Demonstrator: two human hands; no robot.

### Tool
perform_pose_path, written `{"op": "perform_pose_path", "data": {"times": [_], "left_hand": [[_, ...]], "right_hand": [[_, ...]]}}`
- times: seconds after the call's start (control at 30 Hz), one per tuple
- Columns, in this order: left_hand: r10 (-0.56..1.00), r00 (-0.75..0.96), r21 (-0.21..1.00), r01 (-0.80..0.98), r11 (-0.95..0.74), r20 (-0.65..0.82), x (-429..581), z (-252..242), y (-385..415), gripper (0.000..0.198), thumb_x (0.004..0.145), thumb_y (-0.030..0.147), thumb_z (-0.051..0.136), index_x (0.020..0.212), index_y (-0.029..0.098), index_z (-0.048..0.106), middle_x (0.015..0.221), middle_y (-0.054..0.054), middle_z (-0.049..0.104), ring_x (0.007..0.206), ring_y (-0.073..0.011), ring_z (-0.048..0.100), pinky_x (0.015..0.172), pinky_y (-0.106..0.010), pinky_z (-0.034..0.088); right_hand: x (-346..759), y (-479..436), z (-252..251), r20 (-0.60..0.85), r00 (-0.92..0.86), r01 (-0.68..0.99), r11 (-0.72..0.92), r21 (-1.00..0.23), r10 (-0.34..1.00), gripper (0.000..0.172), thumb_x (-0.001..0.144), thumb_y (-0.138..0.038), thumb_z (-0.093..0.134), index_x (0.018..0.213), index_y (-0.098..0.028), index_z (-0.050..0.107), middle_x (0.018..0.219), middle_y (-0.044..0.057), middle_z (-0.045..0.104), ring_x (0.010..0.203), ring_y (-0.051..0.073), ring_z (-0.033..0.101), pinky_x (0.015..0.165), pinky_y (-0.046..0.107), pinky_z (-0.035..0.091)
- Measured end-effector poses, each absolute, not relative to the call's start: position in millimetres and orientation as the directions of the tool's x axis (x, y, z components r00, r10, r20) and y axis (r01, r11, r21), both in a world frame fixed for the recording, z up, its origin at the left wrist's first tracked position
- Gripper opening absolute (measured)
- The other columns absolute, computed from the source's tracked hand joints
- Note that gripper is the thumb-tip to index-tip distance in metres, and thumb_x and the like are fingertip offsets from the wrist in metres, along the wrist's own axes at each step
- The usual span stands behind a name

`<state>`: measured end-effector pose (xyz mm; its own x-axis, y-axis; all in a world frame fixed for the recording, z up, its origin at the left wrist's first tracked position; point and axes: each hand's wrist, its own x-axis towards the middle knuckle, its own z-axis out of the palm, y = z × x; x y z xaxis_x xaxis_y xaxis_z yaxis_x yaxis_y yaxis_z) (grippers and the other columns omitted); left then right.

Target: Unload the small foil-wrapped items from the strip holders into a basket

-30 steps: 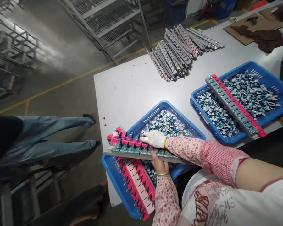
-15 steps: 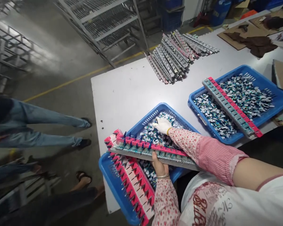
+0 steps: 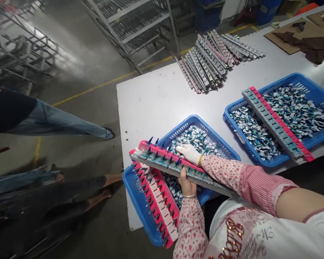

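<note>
My bare left hand (image 3: 187, 184), with a bangle at its wrist, is closed around a long pink-and-silver bar (image 3: 162, 166). The bar lies slanted over a blue basket (image 3: 233, 153), and small dark-blue pieces stand in the slots along its far end. At the bar's upper edge is my right hand (image 3: 189, 153) in a white glove, its fingers drawn together; whatever they hold is too small to make out. Loose white-and-blue pieces (image 3: 198, 136) fill the basket beyond the glove. Under the bar's left end rests a pink-and-white rack (image 3: 162, 208) with dark points along its sides.
A second blue basket (image 3: 302, 77) of similar pieces stands to the right, with another pink-and-silver bar (image 3: 278, 124) across it. Many grey strips (image 3: 207, 64) are heaped at the table's back edge. A metal rack (image 3: 140, 28) stands behind. People (image 3: 59, 115) are on the left.
My right hand has moved from among the loose pieces to the bar's upper edge. My left hand keeps its hold. The view has shifted, and the people at left have moved.
</note>
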<state>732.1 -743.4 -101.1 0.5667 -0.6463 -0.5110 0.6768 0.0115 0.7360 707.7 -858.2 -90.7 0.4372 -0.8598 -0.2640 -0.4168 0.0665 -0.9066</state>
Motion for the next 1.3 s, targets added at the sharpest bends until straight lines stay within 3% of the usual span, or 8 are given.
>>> {"op": "perform_pose_path", "data": {"times": [0.13, 0.37, 0.53, 0.67, 0.8, 1.03, 1.2, 1.3], "left_hand": [[-0.669, 0.565, 0.744, 0.667, 0.025, -0.483, 730.6, -97.8, -744.5, 0.039, 0.071, 0.036, 0.069, 0.107, 0.026, 0.062, 0.113, -0.002, 0.068, 0.115, -0.0197, 0.059, 0.105, -0.038, 0.041], [-0.734, 0.412, 0.643, 0.764, -0.045, -0.54, 730.7, -96.1, -736.9, 0.039, 0.071, 0.048, 0.065, 0.098, 0.019, 0.067, 0.1, -0.007, 0.071, 0.101, -0.0214, 0.064, 0.097, -0.039, 0.045], [-0.703, 0.397, 0.6, 0.798, -0.054, -0.59, 723.2, -104.7, -732.6, 0.039, 0.07, 0.048, 0.066, 0.096, 0.019, 0.067, 0.103, -0.007, 0.071, 0.107, -0.0215, 0.063, 0.101, -0.04, 0.042], [-0.662, 0.46, 0.646, 0.761, -0.049, -0.592, 710.7, -112.1, -731.2, 0.037, 0.069, 0.041, 0.069, 0.1, 0.022, 0.064, 0.105, -0.004, 0.07, 0.108, -0.0207, 0.062, 0.102, -0.039, 0.042], [-0.645, 0.491, 0.676, 0.735, -0.055, -0.585, 701.3, -114.2, -729.1, 0.038, 0.069, 0.036, 0.07, 0.105, 0.024, 0.063, 0.109, -0.003, 0.069, 0.112, -0.0208, 0.061, 0.102, -0.039, 0.044], [-0.629, 0.51, 0.66, 0.751, -0.006, -0.587, 698.8, -113.3, -726.8, 0.043, 0.064, 0.031, 0.074, 0.105, 0.024, 0.063, 0.108, -0.002, 0.069, 0.112, -0.0215, 0.061, 0.103, -0.038, 0.043], [-0.608, 0.47, 0.609, 0.792, -0.029, -0.64, 696.0, -120.0, -724.7, 0.043, 0.063, 0.033, 0.077, 0.103, 0.022, 0.064, 0.103, -0.003, 0.07, 0.104, -0.0205, 0.064, 0.098, -0.036, 0.046], [-0.599, 0.444, 0.584, 0.81, -0.049, -0.666, 700.7, -122.1, -725.6, 0.043, 0.062, 0.035, 0.078, 0.1, 0.02, 0.066, 0.097, -0.004, 0.071, 0.097, -0.0196, 0.066, 0.094, -0.035, 0.048]], "right_hand": [[704.8, -860.0, -83.8, -0.156, 0.408, -0.319, 0.02, -0.947, -0.9, 0.036, 0.087, -0.045, 0.052, 0.065, -0.018, 0.055, 0.058, -0.002, 0.048, 0.059, 0.011, 0.043, 0.057, 0.023, 0.032], [683.1, -906.3, -96.3, -0.385, 0.253, -0.331, 0.294, -0.896, -0.888, 0.036, 0.089, -0.05, 0.049, 0.074, -0.018, 0.053, 0.056, -0.003, 0.044, 0.05, 0.011, 0.039, 0.052, 0.024, 0.036], [687.8, -919.7, -97.2, -0.249, 0.361, -0.509, 0.034, -0.86, -0.899, 0.034, 0.085, -0.05, 0.056, 0.083, -0.016, 0.061, 0.082, 0.006, 0.064, 0.078, 0.016, 0.056, 0.073, 0.026, 0.04], [727.1, -908.9, -82.1, -0.247, 0.58, -0.472, -0.073, -0.879, -0.776, 0.054, 0.092, -0.065, 0.03, 0.101, -0.022, 0.061, 0.093, 0.004, 0.068, 0.08, 0.018, 0.06, 0.071, 0.028, 0.042], [752.1, -898.3, -73.6, -0.173, 0.602, -0.481, -0.181, -0.858, -0.78, 0.051, 0.084, -0.07, 0.044, 0.089, -0.022, 0.062, 0.085, 0.005, 0.067, 0.079, 0.019, 0.059, 0.069, 0.028, 0.04], [760.1, -889.5, -80.5, -0.321, 0.343, -0.208, 0.262, -0.943, -0.883, 0.049, 0.096, -0.054, 0.03, 0.084, -0.015, 0.057, 0.063, 0.002, 0.057, 0.048, 0.011, 0.044, 0.049, 0.024, 0.038], [746.1, -887.9, -69.6, -0.086, 0.42, -0.268, -0.033, -0.963, -0.904, 0.037, 0.091, -0.051, 0.046, 0.089, -0.018, 0.061, 0.076, 0.001, 0.064, 0.068, 0.012, 0.055, 0.064, 0.022, 0.041], [733.2, -903.6, -71.9, -0.158, 0.424, -0.513, -0.093, -0.853, -0.892, 0.044, 0.096, -0.051, 0.033, 0.097, -0.018, 0.062, 0.089, 0.005, 0.068, 0.079, 0.014, 0.059, 0.07, 0.024, 0.041]]}}
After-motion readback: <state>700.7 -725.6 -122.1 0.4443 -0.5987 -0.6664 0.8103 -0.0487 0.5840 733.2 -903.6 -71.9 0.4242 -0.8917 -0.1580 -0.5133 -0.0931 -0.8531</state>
